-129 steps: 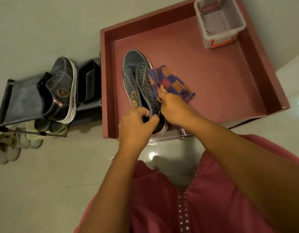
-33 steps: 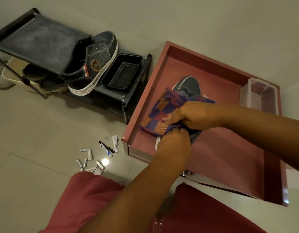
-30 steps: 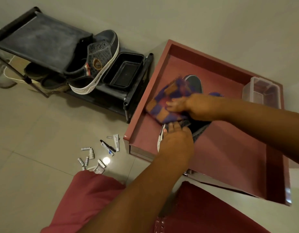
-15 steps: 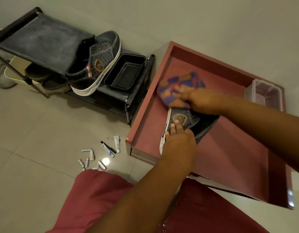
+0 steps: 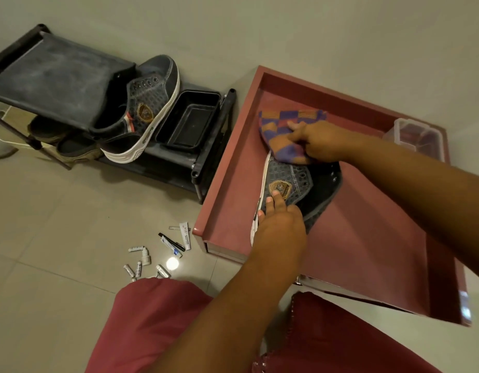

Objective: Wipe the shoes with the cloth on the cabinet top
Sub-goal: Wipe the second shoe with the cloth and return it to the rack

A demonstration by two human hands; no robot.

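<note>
A dark grey shoe [image 5: 295, 184] lies on its side on the red cabinet top [image 5: 367, 232], its white sole edge toward the cabinet's left rim and its toe toward the wall. The left hand [image 5: 278, 227] steadies the heel end: its fingers [image 5: 273, 201] lie fairly straight across the upper, just beside the gold badge, and do not curl around anything, so this grip is released. The right hand [image 5: 319, 142] clenches a checked purple-and-orange cloth [image 5: 284, 130], pinching it against the toe end of the shoe (the toe itself is hidden under the cloth). A clear plastic bin [image 5: 418, 135] stands at the far right corner of the cabinet top. To the left, a black shoe rack [image 5: 52, 76] carries the second shoe [image 5: 144, 109], tilted on its side, beside a black tray [image 5: 190, 121]. Small tubes and bottles [image 5: 157, 254] lie scattered on the tiled floor [image 5: 44, 238] near the cabinet's front corner.
</note>
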